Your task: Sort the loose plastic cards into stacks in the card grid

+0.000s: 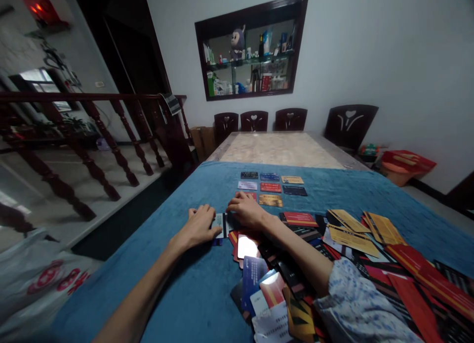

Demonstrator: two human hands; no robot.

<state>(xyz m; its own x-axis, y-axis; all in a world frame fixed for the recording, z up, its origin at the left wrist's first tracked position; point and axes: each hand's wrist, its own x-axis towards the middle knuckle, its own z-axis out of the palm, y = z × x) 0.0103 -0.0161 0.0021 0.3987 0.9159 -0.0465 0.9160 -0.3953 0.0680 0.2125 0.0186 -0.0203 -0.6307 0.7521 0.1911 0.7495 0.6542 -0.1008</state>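
Observation:
My left hand (pixel 199 226) lies knuckles up on the blue cloth (pixel 185 278), fingers curled over a white card with a dark stripe (pixel 219 225). My right hand (pixel 247 209) rests just right of it, fingers bent and touching the same card's far edge. Beyond the hands, several cards lie in neat rows (pixel 270 187). A big loose heap of cards (pixel 344 264) spreads under and right of my right forearm.
The cloth covers the near part of a long marble-topped table (pixel 277 149). Dark chairs (pixel 350 123) stand at the far end and right side. A wooden stair railing (pixel 92 135) runs along the left. A wall niche with shelves (pixel 252 51) hangs behind.

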